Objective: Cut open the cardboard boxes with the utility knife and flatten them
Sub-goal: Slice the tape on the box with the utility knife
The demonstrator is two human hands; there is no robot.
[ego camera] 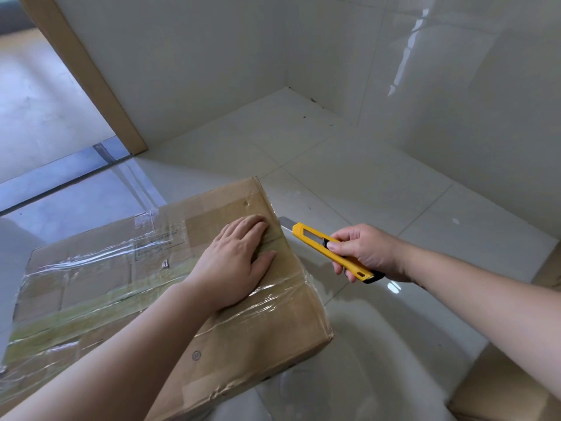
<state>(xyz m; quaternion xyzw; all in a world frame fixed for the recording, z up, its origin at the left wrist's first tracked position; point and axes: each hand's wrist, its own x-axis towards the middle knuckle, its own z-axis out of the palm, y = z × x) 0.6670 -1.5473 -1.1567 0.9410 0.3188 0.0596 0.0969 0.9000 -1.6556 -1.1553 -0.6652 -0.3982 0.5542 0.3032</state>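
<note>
Centre frame: left hand (235, 262) lies flat on cardboard box (170, 287); right hand (367, 253) grips utility knife (331, 252), blade at box edge; risk: slip toward nearby fingertips.

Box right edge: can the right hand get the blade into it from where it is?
Probably yes. The right hand grips the utility knife, blade out and already beside the cardboard box edge. The left hand lies flat on top, fingertips close to that edge.
</note>
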